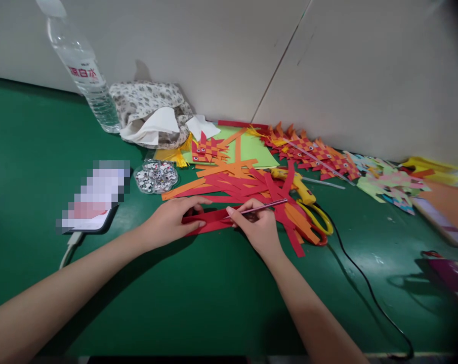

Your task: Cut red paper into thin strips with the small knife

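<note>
My left hand (173,217) lies on red paper strips (209,222) on the green table (198,298), fingers stretched out and pressing the strips down. My right hand (257,227) is closed around a thin pencil-like stick (259,207), its tip touching the same red strips. Just behind both hands lies a heap of red and orange paper strips (244,184).
A phone (94,199) on a cable lies at left, beside a dish of googly eyes (156,177). A water bottle (80,63) and cloth pouch (149,108) stand by the wall. Yellow scissors (318,217), a glue gun (295,184) with its black cord, and woven paper figures (312,151) are at right.
</note>
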Demonstrator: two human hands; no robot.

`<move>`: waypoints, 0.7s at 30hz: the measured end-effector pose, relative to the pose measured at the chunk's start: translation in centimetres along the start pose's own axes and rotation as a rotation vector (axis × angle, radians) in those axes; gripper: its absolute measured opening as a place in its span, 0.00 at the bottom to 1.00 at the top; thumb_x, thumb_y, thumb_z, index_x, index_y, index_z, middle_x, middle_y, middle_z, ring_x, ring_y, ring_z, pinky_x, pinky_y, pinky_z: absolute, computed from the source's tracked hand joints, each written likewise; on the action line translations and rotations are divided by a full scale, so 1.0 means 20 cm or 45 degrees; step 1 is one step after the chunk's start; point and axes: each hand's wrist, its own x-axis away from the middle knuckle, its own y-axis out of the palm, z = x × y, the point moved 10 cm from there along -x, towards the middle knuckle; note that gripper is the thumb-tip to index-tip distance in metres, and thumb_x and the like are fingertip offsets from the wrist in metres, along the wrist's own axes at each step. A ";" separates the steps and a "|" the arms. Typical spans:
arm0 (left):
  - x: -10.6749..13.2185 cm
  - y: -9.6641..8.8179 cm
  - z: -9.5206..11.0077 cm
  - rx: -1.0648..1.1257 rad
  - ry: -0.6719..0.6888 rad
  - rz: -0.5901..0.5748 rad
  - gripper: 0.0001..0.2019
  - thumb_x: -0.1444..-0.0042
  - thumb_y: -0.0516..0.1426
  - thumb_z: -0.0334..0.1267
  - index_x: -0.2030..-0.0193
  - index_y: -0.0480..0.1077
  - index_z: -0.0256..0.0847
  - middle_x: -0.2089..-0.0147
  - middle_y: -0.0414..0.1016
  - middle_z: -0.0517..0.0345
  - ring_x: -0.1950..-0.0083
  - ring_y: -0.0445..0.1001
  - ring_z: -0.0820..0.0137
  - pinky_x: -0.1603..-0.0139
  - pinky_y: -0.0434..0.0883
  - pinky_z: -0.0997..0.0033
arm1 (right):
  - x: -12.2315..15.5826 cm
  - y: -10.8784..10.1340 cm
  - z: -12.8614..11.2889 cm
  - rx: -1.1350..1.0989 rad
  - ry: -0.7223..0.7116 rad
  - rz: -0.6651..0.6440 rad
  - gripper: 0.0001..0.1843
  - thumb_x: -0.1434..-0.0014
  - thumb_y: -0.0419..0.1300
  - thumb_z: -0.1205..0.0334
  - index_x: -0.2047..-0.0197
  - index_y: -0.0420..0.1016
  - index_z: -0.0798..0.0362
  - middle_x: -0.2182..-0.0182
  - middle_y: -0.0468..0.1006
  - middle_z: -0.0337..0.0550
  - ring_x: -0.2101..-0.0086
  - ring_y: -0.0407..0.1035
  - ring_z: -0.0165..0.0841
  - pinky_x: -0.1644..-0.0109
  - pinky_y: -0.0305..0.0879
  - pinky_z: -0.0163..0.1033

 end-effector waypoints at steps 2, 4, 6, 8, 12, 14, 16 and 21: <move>0.00 0.00 0.00 -0.006 -0.005 -0.003 0.20 0.42 0.57 0.42 0.43 0.67 0.45 0.58 0.77 0.56 0.59 0.76 0.67 0.61 0.71 0.69 | 0.00 0.00 0.01 0.018 0.002 -0.001 0.17 0.51 0.69 0.50 0.76 0.68 0.52 0.83 0.74 0.37 0.80 0.68 0.30 0.75 0.61 0.34; 0.00 0.00 0.00 -0.009 -0.009 -0.005 0.20 0.42 0.57 0.43 0.43 0.67 0.44 0.58 0.77 0.56 0.59 0.76 0.66 0.61 0.71 0.69 | 0.00 0.00 0.01 0.037 0.003 0.002 0.18 0.51 0.69 0.50 0.76 0.68 0.52 0.82 0.74 0.37 0.80 0.68 0.30 0.75 0.60 0.34; 0.00 0.00 -0.01 -0.012 -0.011 -0.007 0.19 0.42 0.57 0.44 0.44 0.68 0.44 0.58 0.77 0.56 0.59 0.76 0.66 0.61 0.71 0.69 | 0.00 -0.01 0.02 0.047 0.004 0.011 0.18 0.51 0.69 0.50 0.75 0.67 0.51 0.82 0.74 0.37 0.80 0.67 0.30 0.75 0.60 0.35; 0.00 0.00 -0.01 -0.020 -0.004 -0.015 0.18 0.42 0.57 0.43 0.45 0.68 0.44 0.58 0.77 0.56 0.59 0.76 0.67 0.61 0.70 0.70 | 0.00 -0.01 0.02 0.052 0.003 0.022 0.18 0.50 0.68 0.49 0.75 0.66 0.51 0.81 0.74 0.37 0.79 0.67 0.31 0.74 0.60 0.35; 0.00 0.02 -0.02 -0.030 0.002 -0.069 0.16 0.41 0.57 0.42 0.46 0.69 0.46 0.59 0.77 0.58 0.62 0.75 0.69 0.65 0.68 0.72 | 0.00 -0.01 0.02 0.059 -0.008 0.031 0.18 0.50 0.68 0.50 0.75 0.67 0.51 0.81 0.73 0.36 0.79 0.67 0.31 0.74 0.60 0.36; 0.00 0.02 -0.02 -0.035 -0.004 -0.077 0.16 0.41 0.57 0.42 0.47 0.69 0.45 0.60 0.77 0.58 0.63 0.74 0.70 0.66 0.67 0.73 | 0.00 -0.02 0.01 0.055 -0.017 0.043 0.18 0.50 0.68 0.50 0.75 0.66 0.51 0.82 0.72 0.35 0.80 0.66 0.30 0.74 0.59 0.35; 0.00 0.02 -0.01 -0.058 0.013 -0.078 0.14 0.41 0.57 0.41 0.50 0.70 0.43 0.61 0.76 0.58 0.63 0.74 0.69 0.65 0.67 0.72 | 0.01 -0.02 0.00 0.045 -0.027 0.052 0.18 0.50 0.68 0.51 0.76 0.65 0.51 0.83 0.71 0.34 0.80 0.65 0.30 0.75 0.58 0.35; -0.01 0.01 0.03 -0.167 0.078 -0.089 0.09 0.39 0.55 0.44 0.62 0.71 0.40 0.62 0.75 0.56 0.61 0.72 0.68 0.63 0.66 0.71 | 0.01 -0.02 -0.01 0.049 -0.045 0.058 0.18 0.50 0.68 0.52 0.76 0.65 0.51 0.83 0.70 0.34 0.80 0.63 0.29 0.76 0.57 0.34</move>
